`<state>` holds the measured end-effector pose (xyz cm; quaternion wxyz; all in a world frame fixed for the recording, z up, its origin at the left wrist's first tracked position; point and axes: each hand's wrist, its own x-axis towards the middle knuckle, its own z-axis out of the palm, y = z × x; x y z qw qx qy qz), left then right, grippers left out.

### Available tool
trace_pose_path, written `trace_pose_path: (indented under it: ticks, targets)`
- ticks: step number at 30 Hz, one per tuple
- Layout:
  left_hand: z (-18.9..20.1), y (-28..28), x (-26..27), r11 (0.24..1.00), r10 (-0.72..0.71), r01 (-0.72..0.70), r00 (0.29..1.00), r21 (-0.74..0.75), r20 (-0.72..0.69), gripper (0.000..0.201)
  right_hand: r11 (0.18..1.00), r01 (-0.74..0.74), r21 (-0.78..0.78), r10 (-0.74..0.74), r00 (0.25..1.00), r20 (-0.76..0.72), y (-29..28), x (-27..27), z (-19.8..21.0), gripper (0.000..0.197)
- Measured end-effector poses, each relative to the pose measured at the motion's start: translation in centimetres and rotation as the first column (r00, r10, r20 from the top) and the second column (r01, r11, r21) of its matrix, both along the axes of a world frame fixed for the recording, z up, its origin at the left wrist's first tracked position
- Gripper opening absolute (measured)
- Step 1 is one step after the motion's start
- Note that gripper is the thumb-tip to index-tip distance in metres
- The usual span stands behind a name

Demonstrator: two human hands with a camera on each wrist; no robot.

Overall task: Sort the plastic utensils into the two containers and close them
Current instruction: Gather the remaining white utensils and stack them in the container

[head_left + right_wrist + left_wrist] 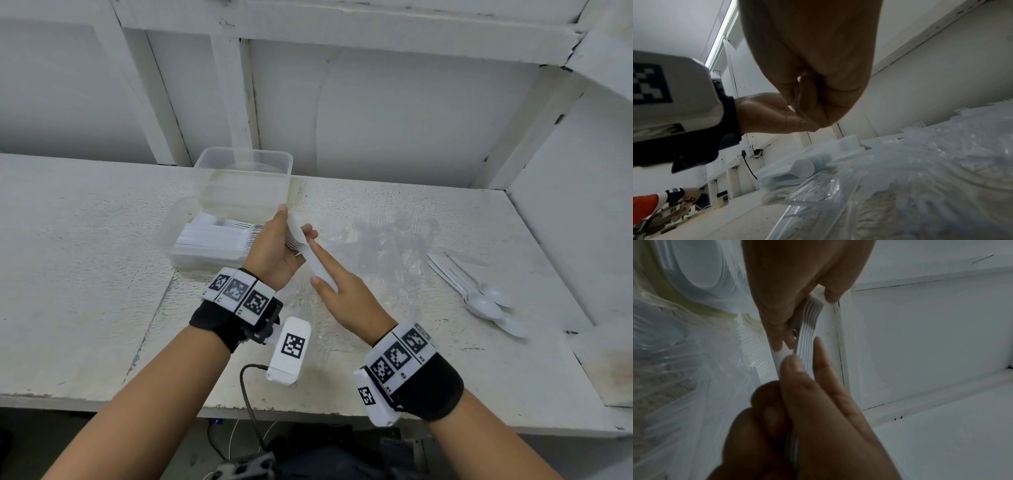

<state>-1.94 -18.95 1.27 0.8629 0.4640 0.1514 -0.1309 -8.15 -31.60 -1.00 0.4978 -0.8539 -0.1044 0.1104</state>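
A nested stack of white plastic spoons (297, 236) is held up over the bench (85, 240), just in front of the two containers. The left hand (274, 250) curls round the bowl end of the stack, thumb on top and fingers beneath. The right hand (346, 301) pinches the handle end, with its index finger laid straight along the handles. Behind the left hand, the near container (205, 240) already holds a row of white spoons, and the far container (244, 178) stands just behind it. A heap of clear plastic utensils (383, 246) lies under the right hand, and several loose white spoons (476, 291) lie further right.
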Motion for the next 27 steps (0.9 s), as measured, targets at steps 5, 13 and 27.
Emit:
trace_pose_path:
  ticks: [5,13,27]
  targets:
    - [0.2,0.3,-0.4,0.992,-0.126,0.123,0.989,0.042,0.078,0.046,0.987,0.089,0.130,-0.097,0.994,0.056,0.2,0.6,0.2,0.047]
    - [-1.6,-0.4,-2.9,0.933,-0.285,0.248,0.952,0.261,0.115,0.028,0.959,0.157,0.237,-0.170,0.985,0.037,1.0,1.1,0.6,0.015]
    - [0.1,6.2,-1.7,0.397,-0.614,0.280,0.789,0.874,0.026,0.019,0.905,0.221,-0.364,0.125,0.680,0.722,-0.1,4.0,3.0,0.043]
